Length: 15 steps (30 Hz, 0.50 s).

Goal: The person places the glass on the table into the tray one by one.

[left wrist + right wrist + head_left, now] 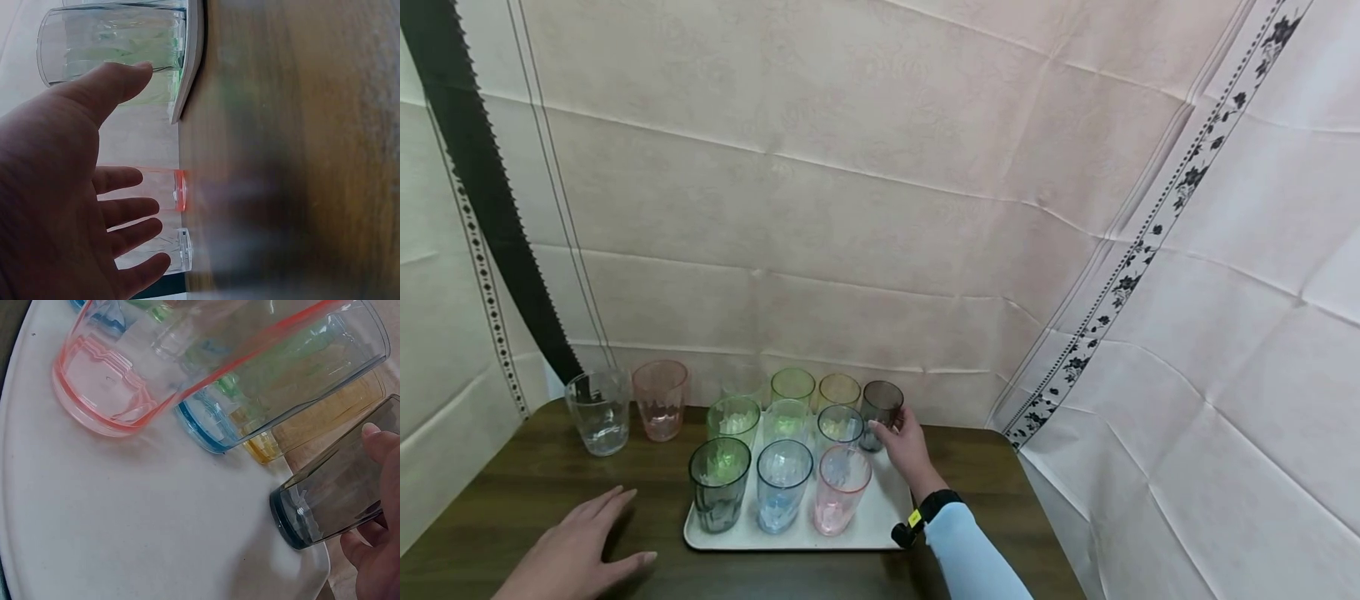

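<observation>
My right hand [910, 450] grips a smoky dark grey tumbler [337, 481] between thumb and fingers at the back right corner of a white tray [891, 508]. The tumbler is upright, its base at the tray's surface; whether it touches cannot be told. Several clear tinted tumblers stand upright on the tray, among them a pink one [842, 492], a blue one [784, 487], a dark grey-green one [720, 487] and a yellow one [325, 419]. Left of the tray, my left hand [576, 546] is held with fingers spread, holding nothing, near the table's front.
A colourless tumbler [598, 417] and a reddish-pink tumbler [661, 404] stand on the wooden table [992, 508], at the back left, off the tray. Behind the table hangs a creased pale cloth [850, 208], with a black strip [497, 200] at its left.
</observation>
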Each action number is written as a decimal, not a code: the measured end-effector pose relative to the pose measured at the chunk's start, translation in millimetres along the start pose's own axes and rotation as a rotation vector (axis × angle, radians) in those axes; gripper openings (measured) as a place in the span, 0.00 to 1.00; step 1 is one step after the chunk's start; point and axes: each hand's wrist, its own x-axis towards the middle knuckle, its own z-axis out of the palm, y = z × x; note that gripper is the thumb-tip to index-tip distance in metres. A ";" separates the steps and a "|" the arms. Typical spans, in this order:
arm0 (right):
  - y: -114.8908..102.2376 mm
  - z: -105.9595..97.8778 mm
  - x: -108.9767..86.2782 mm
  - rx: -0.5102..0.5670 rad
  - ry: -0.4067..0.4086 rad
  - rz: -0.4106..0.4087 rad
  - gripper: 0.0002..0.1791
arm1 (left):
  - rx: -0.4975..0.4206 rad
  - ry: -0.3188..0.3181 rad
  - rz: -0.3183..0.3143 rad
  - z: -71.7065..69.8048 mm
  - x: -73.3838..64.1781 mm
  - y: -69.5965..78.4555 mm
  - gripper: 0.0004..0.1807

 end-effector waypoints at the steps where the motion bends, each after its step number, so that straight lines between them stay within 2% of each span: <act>1: 0.0 0.2 -0.1 0.005 0.002 -0.001 0.37 | 0.000 -0.003 -0.003 0.0 0.3 -0.3 0.67; 15: 2.7 1.3 1.9 -0.008 0.014 0.011 0.40 | -0.016 -0.016 -0.023 -0.3 -1.0 -3.7 0.67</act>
